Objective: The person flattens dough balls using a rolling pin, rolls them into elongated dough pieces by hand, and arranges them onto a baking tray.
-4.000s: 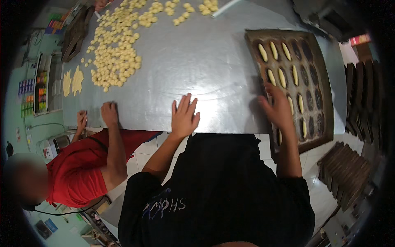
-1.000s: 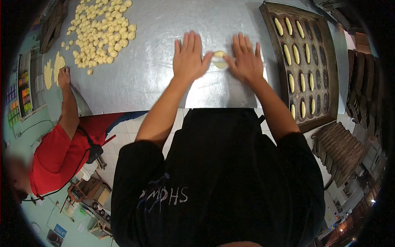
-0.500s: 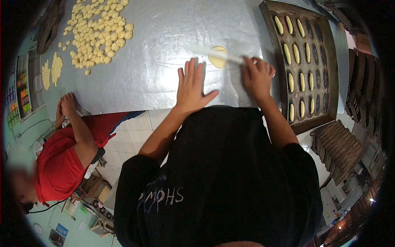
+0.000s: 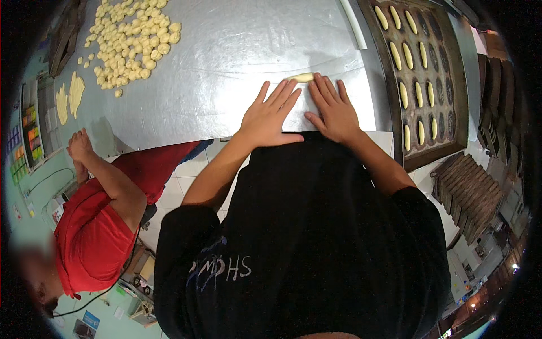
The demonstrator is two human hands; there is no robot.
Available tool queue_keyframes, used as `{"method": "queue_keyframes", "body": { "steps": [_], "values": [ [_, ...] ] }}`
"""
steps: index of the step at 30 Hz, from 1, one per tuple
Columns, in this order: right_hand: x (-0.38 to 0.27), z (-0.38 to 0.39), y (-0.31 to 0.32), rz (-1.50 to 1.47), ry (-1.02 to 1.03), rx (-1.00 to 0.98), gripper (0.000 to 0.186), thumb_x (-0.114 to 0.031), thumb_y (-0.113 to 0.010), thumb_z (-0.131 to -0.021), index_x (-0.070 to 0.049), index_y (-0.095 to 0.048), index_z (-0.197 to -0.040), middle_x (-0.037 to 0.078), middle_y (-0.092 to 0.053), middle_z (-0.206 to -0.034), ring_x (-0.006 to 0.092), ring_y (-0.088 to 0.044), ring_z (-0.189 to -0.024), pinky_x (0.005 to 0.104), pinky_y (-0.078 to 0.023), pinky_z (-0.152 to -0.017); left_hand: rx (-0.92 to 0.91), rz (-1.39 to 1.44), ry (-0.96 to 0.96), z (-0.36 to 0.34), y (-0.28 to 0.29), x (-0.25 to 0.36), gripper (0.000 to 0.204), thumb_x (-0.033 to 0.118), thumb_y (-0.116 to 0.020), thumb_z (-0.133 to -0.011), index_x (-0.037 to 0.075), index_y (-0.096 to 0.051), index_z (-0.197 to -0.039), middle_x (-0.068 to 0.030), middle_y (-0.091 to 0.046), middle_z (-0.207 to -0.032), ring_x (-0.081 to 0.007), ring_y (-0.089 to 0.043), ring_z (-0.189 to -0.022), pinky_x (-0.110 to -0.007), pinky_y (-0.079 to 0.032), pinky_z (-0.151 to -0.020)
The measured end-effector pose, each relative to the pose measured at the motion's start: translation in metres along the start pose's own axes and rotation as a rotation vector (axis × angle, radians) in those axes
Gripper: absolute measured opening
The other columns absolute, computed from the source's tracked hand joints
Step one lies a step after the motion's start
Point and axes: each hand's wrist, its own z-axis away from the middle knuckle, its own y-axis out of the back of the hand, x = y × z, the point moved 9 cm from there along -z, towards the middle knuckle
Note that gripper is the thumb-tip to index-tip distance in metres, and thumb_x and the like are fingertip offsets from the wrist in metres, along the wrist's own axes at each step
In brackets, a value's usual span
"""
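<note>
A small roll of pale yellow dough (image 4: 303, 77) lies crosswise on the metal table (image 4: 226, 56). At its left end rest the fingertips of my left hand (image 4: 270, 114), spread and flat. My right hand (image 4: 335, 110) touches the roll's right end with its fingers stretched out. Both palms face down, and neither hand grips anything. A white rolling pin (image 4: 353, 24), thin and stick-like, lies farther off to the right, close to the tray (image 4: 393, 107).
Shaped dough pieces (image 4: 419, 94) sit in rows in the tray's hollows. Many dough balls (image 4: 135, 45) cover the far left, beside two flattened dough strips (image 4: 76, 95). A person in a red shirt (image 4: 101, 226) stands at the left. Stacked dark trays (image 4: 467, 195) stand at the right.
The flat dough disc has become a roll. My right hand has let go of the rolling pin, now at the far right, and moved left onto the dough beside my left hand.
</note>
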Motion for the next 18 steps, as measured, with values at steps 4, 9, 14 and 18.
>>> {"method": "queue_keyframes", "body": {
  "steps": [4, 9, 14, 18],
  "values": [
    [-0.007, -0.04, 0.038, -0.189, -0.064, 0.29, 0.077, -0.051, -0.049, -0.093, -0.005, -0.026, -0.15, 0.02, -0.021, -0.157, 0.0359, -0.018, -0.146, 0.0598, -0.009, -0.115, 0.246, 0.147, 0.074, 0.016, 0.011, -0.012, 0.102, 0.061, -0.065, -0.077, -0.002, -0.026, -0.148, -0.0265, -0.025, -0.153, -0.0428, -0.023, -0.142, -0.058, -0.014, -0.114],
    [-0.016, -0.107, 0.011, 0.018, -0.11, 0.23, 0.081, -0.06, -0.045, -0.091, -0.009, -0.028, -0.15, 0.017, -0.024, -0.157, 0.0321, -0.022, -0.145, 0.0559, -0.013, -0.116, 0.548, 0.251, 0.112, 0.029, 0.033, -0.026, 0.088, 0.046, -0.063, -0.086, -0.009, -0.026, -0.144, -0.0338, -0.027, -0.149, -0.0528, -0.024, -0.138, -0.059, -0.016, -0.112],
    [-0.047, -0.021, -0.005, -0.048, -0.004, 0.021, 0.084, -0.062, -0.047, -0.088, -0.009, -0.028, -0.15, 0.019, -0.023, -0.156, 0.0345, -0.025, -0.144, 0.0539, -0.017, -0.116, 0.644, 0.317, 0.179, 0.038, 0.036, -0.034, 0.089, 0.055, -0.052, -0.09, -0.009, -0.024, -0.144, -0.0337, -0.026, -0.149, -0.0528, -0.023, -0.138, -0.06, -0.014, -0.112],
    [-0.021, -0.114, -0.005, -0.001, 0.003, 0.17, 0.075, -0.06, -0.04, -0.093, -0.011, -0.032, -0.149, 0.015, -0.023, -0.157, 0.0304, -0.025, -0.144, 0.0549, -0.015, -0.116, 0.651, 0.339, 0.195, 0.035, 0.035, -0.036, 0.09, 0.056, -0.052, -0.089, -0.009, -0.023, -0.145, -0.0325, -0.025, -0.15, -0.0514, -0.022, -0.139, -0.059, -0.013, -0.113]
  ]
}}
